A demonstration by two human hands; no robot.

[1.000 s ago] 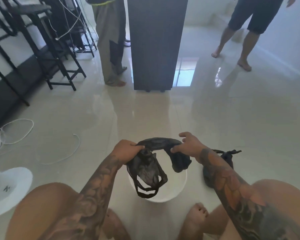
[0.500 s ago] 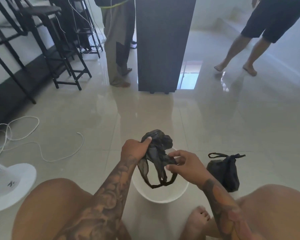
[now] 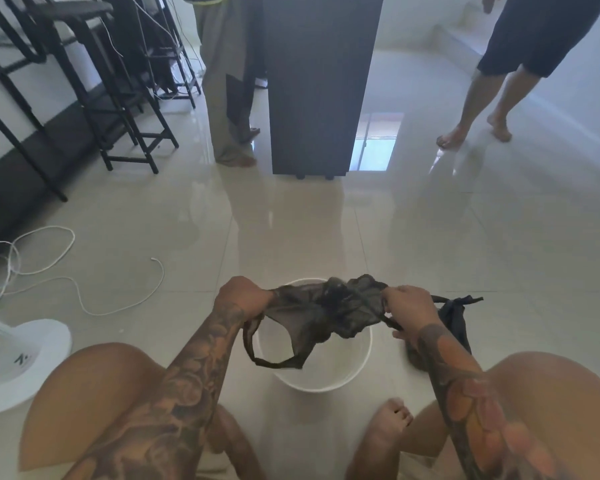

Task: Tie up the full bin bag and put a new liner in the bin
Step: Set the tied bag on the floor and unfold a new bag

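You are stretching one thin, crinkled black liner point(image 3: 321, 315) above the round white plastic bin point(image 3: 357, 368), left hand point(image 3: 245, 297) and right hand point(image 3: 407, 310) each clenching an edge. One knotted black bin bag point(image 3: 456, 320) is sitting just right of the bin.

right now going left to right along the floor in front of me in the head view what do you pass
white fan base → white cable → left hand → new liner held over the white bin → right hand → tied full bag
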